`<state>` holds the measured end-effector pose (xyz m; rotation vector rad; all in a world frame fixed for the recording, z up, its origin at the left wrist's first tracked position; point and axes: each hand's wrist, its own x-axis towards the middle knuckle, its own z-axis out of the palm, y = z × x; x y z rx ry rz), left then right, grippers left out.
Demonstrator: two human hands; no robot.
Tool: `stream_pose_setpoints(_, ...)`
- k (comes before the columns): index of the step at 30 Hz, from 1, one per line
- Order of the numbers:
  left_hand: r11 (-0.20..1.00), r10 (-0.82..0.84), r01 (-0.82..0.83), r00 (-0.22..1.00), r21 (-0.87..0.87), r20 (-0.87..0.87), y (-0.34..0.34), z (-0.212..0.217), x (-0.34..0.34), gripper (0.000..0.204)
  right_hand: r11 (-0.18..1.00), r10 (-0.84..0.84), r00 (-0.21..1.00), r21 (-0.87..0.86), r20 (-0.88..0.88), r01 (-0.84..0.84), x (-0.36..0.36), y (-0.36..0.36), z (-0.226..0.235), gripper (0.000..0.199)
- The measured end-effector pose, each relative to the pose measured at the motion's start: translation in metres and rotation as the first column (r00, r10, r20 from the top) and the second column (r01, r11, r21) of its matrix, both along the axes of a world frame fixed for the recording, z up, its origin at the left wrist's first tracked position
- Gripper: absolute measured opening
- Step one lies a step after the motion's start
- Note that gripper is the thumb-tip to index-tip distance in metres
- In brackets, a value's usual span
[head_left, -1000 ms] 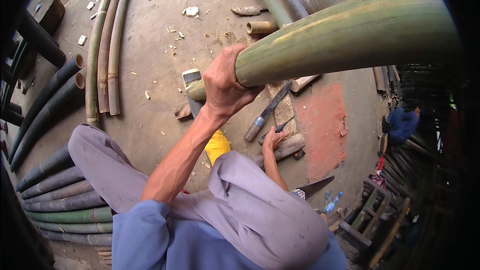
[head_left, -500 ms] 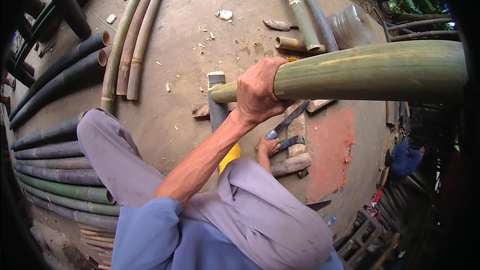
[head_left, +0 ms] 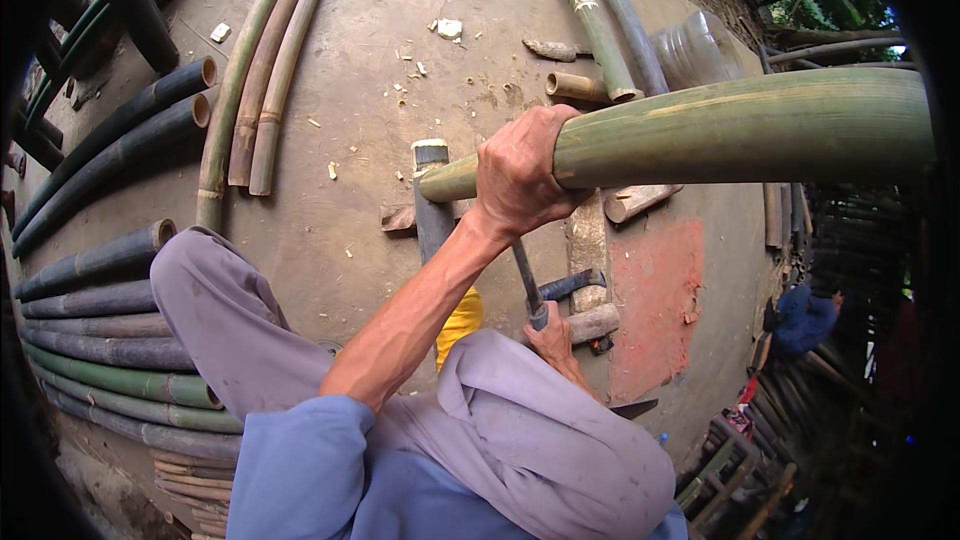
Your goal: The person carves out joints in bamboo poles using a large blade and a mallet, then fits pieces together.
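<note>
My left hand (head_left: pixel 522 168) grips a thick green bamboo pole (head_left: pixel 740 135) that runs off to the right. Its narrow left end meets the upper part of a dark bamboo post (head_left: pixel 434 225); whether it is fitted in or only touching, I cannot tell. Below the pole, my right hand (head_left: pixel 556 342) is closed on the handle of a large knife. The knife's blade (head_left: pixel 524 272) points up, seen nearly edge-on, its tip hidden behind the pole or left hand. Beside it, a dark curved tool (head_left: pixel 572 285) lies across a wooden plank (head_left: pixel 588 240).
Several dark and green bamboo poles (head_left: pixel 110 353) lie at the left, three more poles (head_left: pixel 268 120) farther up. At the upper right are two poles (head_left: pixel 590 15), a short bamboo piece (head_left: pixel 578 88) and a clear plastic container (head_left: pixel 695 50). Another person (head_left: pixel 805 320) is at the far right.
My right hand has moved down and slightly right, and the knife has turned from slanting up right to nearly upright. The left hand keeps its grip; the pole has shifted slightly upward in view.
</note>
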<state>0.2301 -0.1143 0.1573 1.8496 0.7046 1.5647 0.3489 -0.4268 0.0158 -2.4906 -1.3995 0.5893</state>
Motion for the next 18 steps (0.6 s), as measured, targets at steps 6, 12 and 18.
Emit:
stream_pose_setpoints(6,1.0,0.005,-0.005,1.0,-0.003,-0.01,-0.002,-0.003,-0.002,0.065,0.826,0.541,0.84,-0.214,0.038,-0.522,0.021,0.058,-0.003,0.037)
stream_pose_setpoints(12,1.0,0.001,-0.002,0.999,-0.02,-0.034,0.0,0.001,-0.006,0.063,0.962,0.167,0.985,-0.228,0.051,-0.152,0.037,0.047,0.021,0.036)
stream_pose_setpoints(18,1.0,0.012,-0.012,1.0,0.009,-0.005,-0.003,0.002,-0.001,0.063,0.74,-0.66,0.742,0.069,-0.12,0.669,-0.042,0.035,-0.007,0.065)
